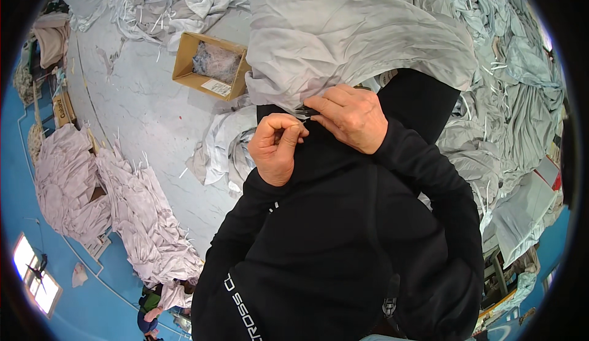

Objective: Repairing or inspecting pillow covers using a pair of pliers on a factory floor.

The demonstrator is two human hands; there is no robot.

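A large piece of light grey fabric (319, 34) lies across my lap, its near edge reaching my hands. At that edge my right hand (353, 117) is closed around a small black tool (305, 111), whose kind is mostly hidden by the fingers. Just left of it and a little nearer, my left hand (277, 148) is closed in a pinch, thumb against forefinger. Whatever it pinches is too small to make out. The tips of both hands almost meet, in front of my black trousers (417, 105).
An open cardboard box (239, 83) with tangled thread-like scraps (216, 62) stands left of the fabric. Grey cloth heaps (509, 114) with white ties lie to the right and far side. Paler cloth piles (141, 212) lie at the left. Another person (150, 310) is at the lower left.
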